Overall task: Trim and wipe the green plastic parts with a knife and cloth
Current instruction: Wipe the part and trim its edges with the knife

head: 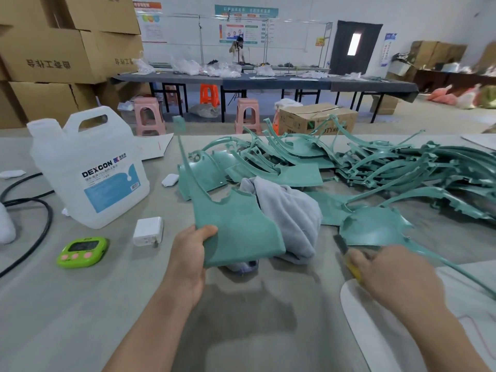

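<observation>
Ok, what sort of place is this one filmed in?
Most likely a small factory or workshop floor: a heap of green plastic parts on the work table, stacked cardboard cartons at the left, and a long bench with plastic stools behind.

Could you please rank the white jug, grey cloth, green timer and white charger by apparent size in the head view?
1. white jug
2. grey cloth, partly hidden behind the held green part
3. green timer
4. white charger, only slightly smaller than the timer
</observation>
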The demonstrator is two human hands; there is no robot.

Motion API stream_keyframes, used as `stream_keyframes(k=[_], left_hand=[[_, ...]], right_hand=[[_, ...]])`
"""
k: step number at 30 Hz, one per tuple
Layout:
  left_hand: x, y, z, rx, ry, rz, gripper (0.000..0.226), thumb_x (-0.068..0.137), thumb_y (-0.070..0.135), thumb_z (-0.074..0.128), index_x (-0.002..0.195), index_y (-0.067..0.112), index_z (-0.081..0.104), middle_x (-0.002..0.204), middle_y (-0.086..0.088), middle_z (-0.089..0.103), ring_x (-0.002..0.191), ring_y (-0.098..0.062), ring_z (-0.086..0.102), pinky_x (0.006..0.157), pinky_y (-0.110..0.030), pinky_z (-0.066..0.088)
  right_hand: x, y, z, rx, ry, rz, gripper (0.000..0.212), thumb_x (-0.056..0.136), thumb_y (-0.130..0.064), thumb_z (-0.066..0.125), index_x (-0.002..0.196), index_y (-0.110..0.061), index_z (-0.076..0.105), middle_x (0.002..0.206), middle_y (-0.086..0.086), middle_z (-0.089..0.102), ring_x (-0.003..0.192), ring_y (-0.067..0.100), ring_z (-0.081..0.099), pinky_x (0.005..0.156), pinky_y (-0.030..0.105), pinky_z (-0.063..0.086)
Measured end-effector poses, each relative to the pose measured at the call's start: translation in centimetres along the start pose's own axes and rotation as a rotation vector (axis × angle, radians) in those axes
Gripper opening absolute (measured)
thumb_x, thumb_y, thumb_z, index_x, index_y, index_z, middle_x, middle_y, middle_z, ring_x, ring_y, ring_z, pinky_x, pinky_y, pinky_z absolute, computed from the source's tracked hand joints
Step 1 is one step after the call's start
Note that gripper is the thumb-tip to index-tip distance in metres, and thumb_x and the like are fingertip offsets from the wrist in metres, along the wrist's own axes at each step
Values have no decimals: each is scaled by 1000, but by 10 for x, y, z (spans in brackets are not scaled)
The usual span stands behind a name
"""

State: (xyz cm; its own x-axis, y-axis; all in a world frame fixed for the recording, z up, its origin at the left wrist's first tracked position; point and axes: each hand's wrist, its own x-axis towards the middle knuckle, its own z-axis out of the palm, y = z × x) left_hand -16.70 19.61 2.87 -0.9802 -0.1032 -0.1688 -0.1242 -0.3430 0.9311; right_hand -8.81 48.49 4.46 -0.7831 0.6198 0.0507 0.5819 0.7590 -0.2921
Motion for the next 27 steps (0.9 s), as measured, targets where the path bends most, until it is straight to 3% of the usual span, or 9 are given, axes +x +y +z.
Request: stream_keyframes(k=[2, 4, 8, 13, 17, 19, 22, 25, 27], left_hand=[[0, -3, 1, 72, 12, 45, 20, 94, 9, 58, 87, 12, 78, 94, -8, 79, 81, -23, 75, 78, -37, 54], [0, -6, 2, 137, 13, 86, 17, 95, 14, 64, 85, 12, 78, 90, -6, 79, 82, -23, 76, 72, -34, 57], [-1, -9, 4, 212, -3, 84, 17, 88, 25, 76, 85, 8, 77, 86, -8, 79, 78, -27, 77, 66, -37, 61], [-1, -13, 0, 348, 17, 114, 48, 100, 43, 59, 67, 10, 72, 80, -3, 75, 71, -22, 71, 64, -33, 56], [3, -17, -2, 470, -19, 133, 35, 99, 53, 50, 89, 20, 59, 83, -6, 55, 79, -20, 54, 78, -50, 53], [3, -18, 2, 443, -15, 130, 36, 94, 52, 56, 83, 17, 62, 82, -7, 60, 79, -20, 55, 80, -50, 54], [4, -18, 3, 359, 3, 135, 25, 96, 25, 66, 80, 8, 76, 92, -12, 78, 83, -25, 71, 85, -47, 57], [0, -13, 2, 254, -95, 63, 9, 91, 8, 70, 89, 12, 79, 92, -9, 79, 84, -27, 77, 74, -38, 62], [-7, -10, 6, 276, -26, 138, 2, 86, 10, 75, 85, 11, 77, 86, -7, 79, 78, -26, 76, 66, -35, 61]], right_hand=[[-8, -6, -13, -50, 248, 4, 54, 91, -61, 48, 61, -17, 61, 58, 4, 59, 58, 24, 54, 55, 29, 40], [-14, -24, -22, 149, 304, -145, 50, 91, -53, 54, 59, -16, 61, 50, -1, 57, 52, 22, 53, 51, 27, 41], [-30, -81, -5, 654, -185, -387, 17, 87, -40, 70, 80, -25, 71, 64, -9, 68, 59, 5, 61, 53, 18, 47], [-37, -115, 48, 1235, -578, -198, 17, 94, -5, 68, 110, -9, 69, 99, 6, 79, 94, 28, 76, 88, 50, 61], [-30, -109, 67, 1307, -643, -92, 17, 96, 0, 64, 110, -9, 70, 99, 10, 79, 92, 30, 77, 83, 48, 62], [-27, -108, 68, 1318, -648, -82, 16, 96, -1, 64, 109, -10, 70, 98, 10, 80, 89, 29, 77, 79, 43, 63], [-25, -108, 69, 1288, -639, -92, 17, 96, 0, 65, 109, -11, 69, 96, 8, 80, 88, 26, 78, 75, 39, 63], [-29, -107, 65, 1256, -684, -150, 20, 95, 0, 67, 113, -8, 70, 99, 10, 79, 92, 28, 77, 82, 43, 63], [-33, -105, 61, 1188, -585, -211, 24, 92, -12, 74, 116, -14, 71, 98, 4, 80, 92, 22, 76, 86, 40, 62]])
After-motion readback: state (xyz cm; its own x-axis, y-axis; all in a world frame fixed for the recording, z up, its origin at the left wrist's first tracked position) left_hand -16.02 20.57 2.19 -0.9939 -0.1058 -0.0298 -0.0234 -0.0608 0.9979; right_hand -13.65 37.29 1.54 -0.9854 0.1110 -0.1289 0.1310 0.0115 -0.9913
